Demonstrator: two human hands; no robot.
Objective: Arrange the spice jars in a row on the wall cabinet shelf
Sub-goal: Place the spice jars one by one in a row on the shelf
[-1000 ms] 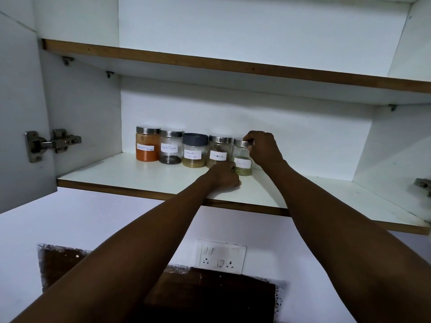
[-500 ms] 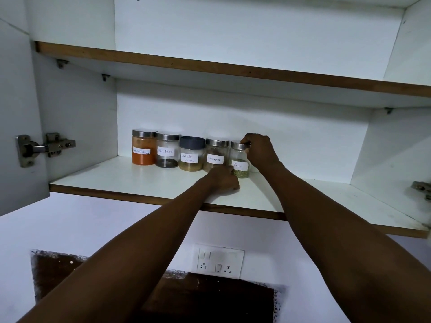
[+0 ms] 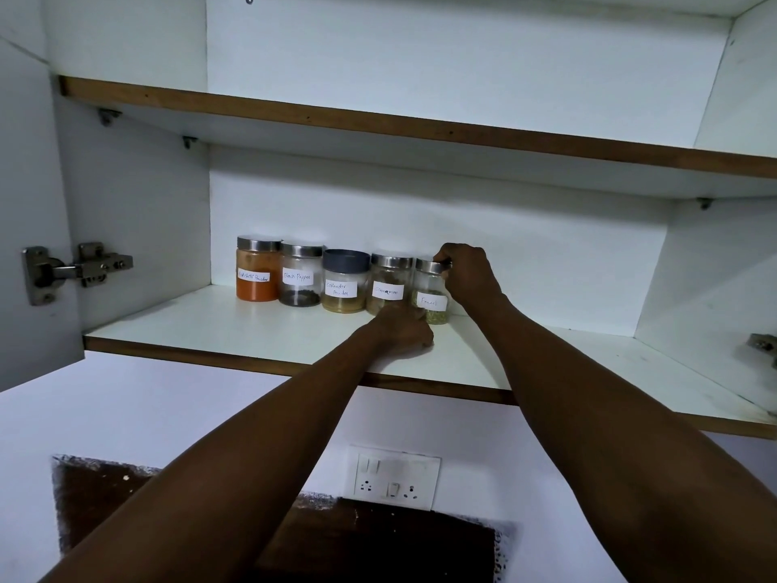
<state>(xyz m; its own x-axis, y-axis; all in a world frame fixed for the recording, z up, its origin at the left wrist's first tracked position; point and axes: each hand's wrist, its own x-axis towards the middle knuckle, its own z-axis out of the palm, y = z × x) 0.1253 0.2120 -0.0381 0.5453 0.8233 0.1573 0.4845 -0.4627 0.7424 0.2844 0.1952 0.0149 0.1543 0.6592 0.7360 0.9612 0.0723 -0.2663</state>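
Five labelled spice jars stand in a row at the back of the white cabinet shelf (image 3: pixel 252 330). From left they are the orange chilli powder jar (image 3: pixel 256 269), the black pepper jar (image 3: pixel 299 275), the grey-lidded coriander jar (image 3: pixel 344 281), the cinnamon jar (image 3: pixel 389 284) and the fennel jar (image 3: pixel 431 294). My right hand (image 3: pixel 469 275) grips the fennel jar's steel lid from the right. My left hand (image 3: pixel 403 330) rests on the shelf in front of the cinnamon and fennel jars and hides their bases. Its fingers are hidden behind the back of the hand.
An upper shelf (image 3: pixel 378 124) sits above the jars. A metal door hinge (image 3: pixel 71 269) is on the left door, and another hinge (image 3: pixel 763 345) is at the right side wall. A switch and socket plate (image 3: pixel 393 477) is on the wall below.
Both hands stay at the fennel jar, and the row of jars looks the same. Only the view has shifted slightly.
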